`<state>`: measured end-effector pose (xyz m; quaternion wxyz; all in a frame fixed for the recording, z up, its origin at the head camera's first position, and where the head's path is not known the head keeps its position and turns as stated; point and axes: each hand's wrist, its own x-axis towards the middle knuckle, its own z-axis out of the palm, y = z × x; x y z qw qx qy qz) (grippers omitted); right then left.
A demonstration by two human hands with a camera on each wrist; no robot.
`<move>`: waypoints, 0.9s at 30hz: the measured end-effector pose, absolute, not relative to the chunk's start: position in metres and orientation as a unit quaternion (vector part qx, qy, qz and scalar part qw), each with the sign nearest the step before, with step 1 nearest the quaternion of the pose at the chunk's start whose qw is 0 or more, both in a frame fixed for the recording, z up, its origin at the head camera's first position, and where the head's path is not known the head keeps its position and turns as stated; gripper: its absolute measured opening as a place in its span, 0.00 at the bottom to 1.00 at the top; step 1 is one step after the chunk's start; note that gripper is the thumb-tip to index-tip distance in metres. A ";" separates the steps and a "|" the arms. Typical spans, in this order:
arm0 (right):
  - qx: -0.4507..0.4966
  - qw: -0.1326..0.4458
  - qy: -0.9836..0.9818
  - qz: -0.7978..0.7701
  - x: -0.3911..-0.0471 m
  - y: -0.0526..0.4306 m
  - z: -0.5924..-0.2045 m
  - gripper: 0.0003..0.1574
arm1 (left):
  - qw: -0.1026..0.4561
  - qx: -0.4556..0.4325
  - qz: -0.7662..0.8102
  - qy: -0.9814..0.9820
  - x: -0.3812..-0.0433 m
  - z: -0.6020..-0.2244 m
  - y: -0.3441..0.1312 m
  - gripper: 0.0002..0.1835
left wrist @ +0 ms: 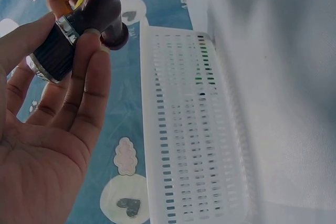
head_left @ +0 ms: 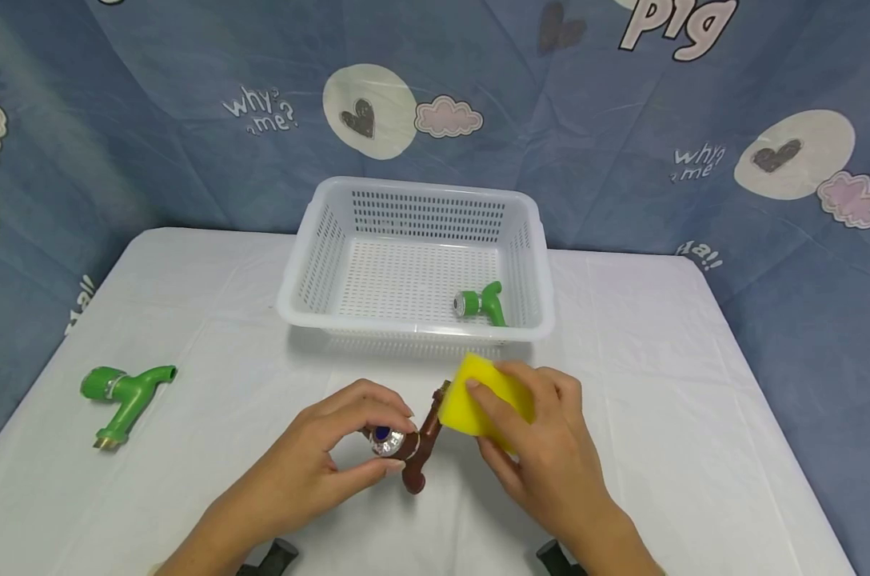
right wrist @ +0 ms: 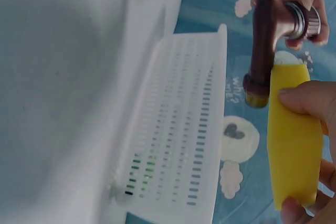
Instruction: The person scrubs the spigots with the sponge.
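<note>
My left hand [head_left: 341,444] grips a brown tap [head_left: 424,444] by its round knob, which has a silver cap with a dark blue centre. In the left wrist view the fingers and thumb curl round the knob of the tap [left wrist: 100,3]. My right hand [head_left: 550,432] pinches a yellow sponge [head_left: 478,396] between thumb and fingers. The sponge [right wrist: 295,140] lies against or very close beside the tap's brass-threaded end in the right wrist view; whether they touch I cannot tell for sure. Both hands are above the table, in front of the basket.
A white perforated basket [head_left: 413,326] stands behind the hands, with a green tap [head_left: 484,304] in its right front corner. Another green tap [head_left: 129,396] lies on the white-covered table [head_left: 694,416] at the left. A blue printed cloth [head_left: 593,144] hangs behind.
</note>
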<state>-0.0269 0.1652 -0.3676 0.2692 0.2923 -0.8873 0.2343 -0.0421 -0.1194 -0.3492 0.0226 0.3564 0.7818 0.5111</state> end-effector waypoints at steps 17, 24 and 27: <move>0.277 0.308 -0.880 0.230 -0.026 0.161 -0.370 0.24 | 0.034 0.362 0.512 0.779 -0.042 -0.347 -0.118 0.20; 0.271 0.322 -0.873 0.248 -0.025 0.160 -0.366 0.24 | 0.035 0.363 0.511 0.779 -0.042 -0.348 -0.119 0.21; 0.293 0.315 -0.868 0.248 -0.023 0.153 -0.368 0.23 | 0.038 0.365 0.512 0.777 -0.041 -0.349 -0.119 0.21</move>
